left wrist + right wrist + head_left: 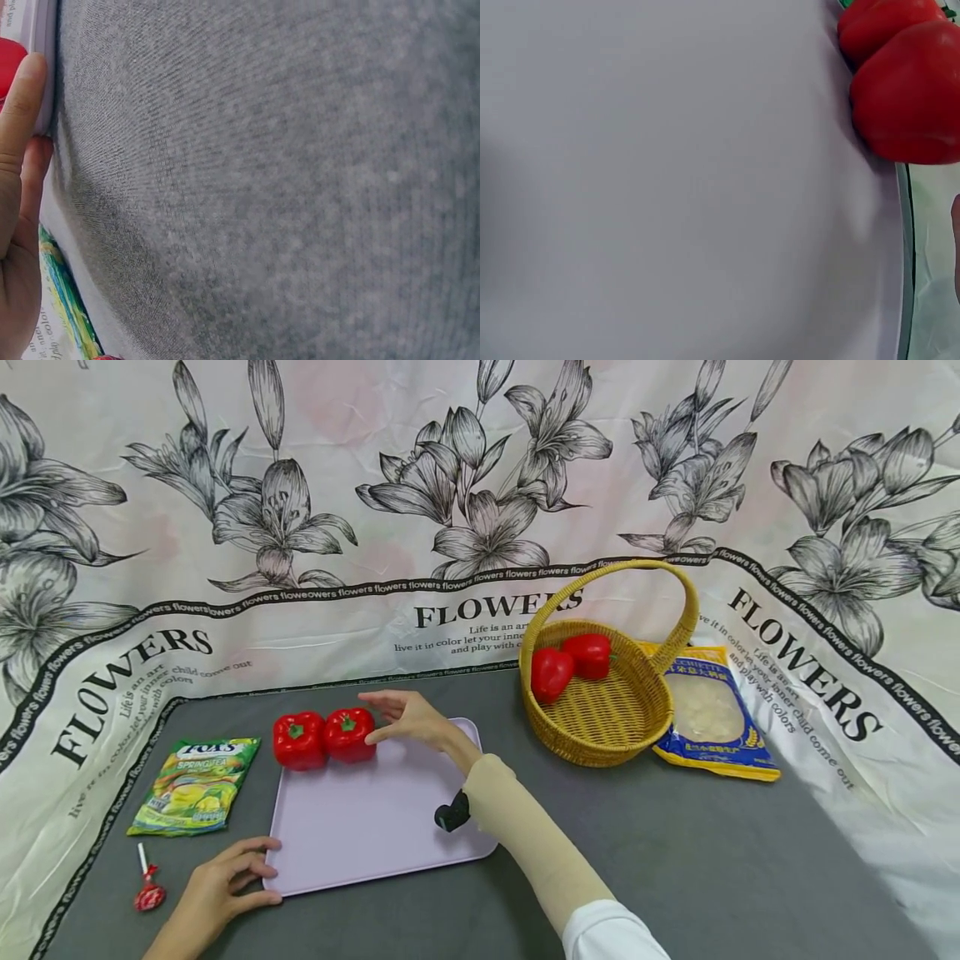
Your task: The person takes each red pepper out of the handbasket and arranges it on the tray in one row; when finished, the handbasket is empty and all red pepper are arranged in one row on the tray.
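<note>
Two red bell peppers, a left one (299, 742) and a right one (349, 735), sit side by side at the back left of a pale lilac tray (360, 827). My left hand (221, 885) grips the tray's front left corner; the left wrist view shows fingers (22, 105) at its rim. Over the back of the tray my right hand (408, 718) reaches in from the right with fingers apart, holding nothing. Its thumb is close beside the right pepper. In the right wrist view, that hand barely enters at the edge, near the peppers (911, 97).
Beyond the tray to the right stands a yellow wicker basket (600, 752) with a tall handle and two red peppers (588, 656) inside. A blue and yellow food packet (708, 714) lies beside it. Left of the tray are a green candy bag (197, 787) and a red lollipop (149, 895).
</note>
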Tool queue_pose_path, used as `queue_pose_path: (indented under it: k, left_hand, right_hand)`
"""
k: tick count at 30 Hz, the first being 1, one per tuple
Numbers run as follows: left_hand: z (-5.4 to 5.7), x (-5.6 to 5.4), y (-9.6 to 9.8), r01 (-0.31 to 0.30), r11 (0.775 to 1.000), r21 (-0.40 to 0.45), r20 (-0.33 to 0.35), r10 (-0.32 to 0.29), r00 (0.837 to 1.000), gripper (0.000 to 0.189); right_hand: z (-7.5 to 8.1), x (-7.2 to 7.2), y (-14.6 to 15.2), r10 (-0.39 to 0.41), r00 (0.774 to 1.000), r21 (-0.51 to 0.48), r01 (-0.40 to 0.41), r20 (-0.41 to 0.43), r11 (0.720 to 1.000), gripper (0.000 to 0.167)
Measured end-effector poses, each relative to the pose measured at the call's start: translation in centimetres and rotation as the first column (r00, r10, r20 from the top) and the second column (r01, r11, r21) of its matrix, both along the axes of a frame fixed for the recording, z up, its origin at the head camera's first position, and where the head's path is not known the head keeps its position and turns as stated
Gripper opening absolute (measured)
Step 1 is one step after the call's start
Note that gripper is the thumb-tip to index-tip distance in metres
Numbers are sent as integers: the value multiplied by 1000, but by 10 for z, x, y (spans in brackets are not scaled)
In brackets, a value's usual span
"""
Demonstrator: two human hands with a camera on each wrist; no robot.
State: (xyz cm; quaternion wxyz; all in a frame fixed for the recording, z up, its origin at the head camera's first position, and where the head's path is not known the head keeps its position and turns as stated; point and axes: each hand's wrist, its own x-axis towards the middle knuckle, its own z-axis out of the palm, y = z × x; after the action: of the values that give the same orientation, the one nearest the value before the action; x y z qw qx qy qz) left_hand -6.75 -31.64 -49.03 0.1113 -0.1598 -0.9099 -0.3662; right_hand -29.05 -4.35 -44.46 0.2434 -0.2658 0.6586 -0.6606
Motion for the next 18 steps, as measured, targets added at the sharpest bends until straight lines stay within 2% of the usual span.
queue_pose_path:
  k: [5,12,18]
  left_hand:
    - [-1,0,-1,8,1000,17,-8,-8,1000,39]
    - [-3,-3,0,6,1000,3,-2,-6,1000,39]
    - [-3,0,-2,-8,1000,-17,-14,8,1000,40]
  right_hand:
    - [7,1,19,27,999,-38,-27,-18,999,63]
    - [19,6,66,-20,998,-108,14,-52,994,53]
    - [27,12,108,-43,990,-122,26,-136,992,50]
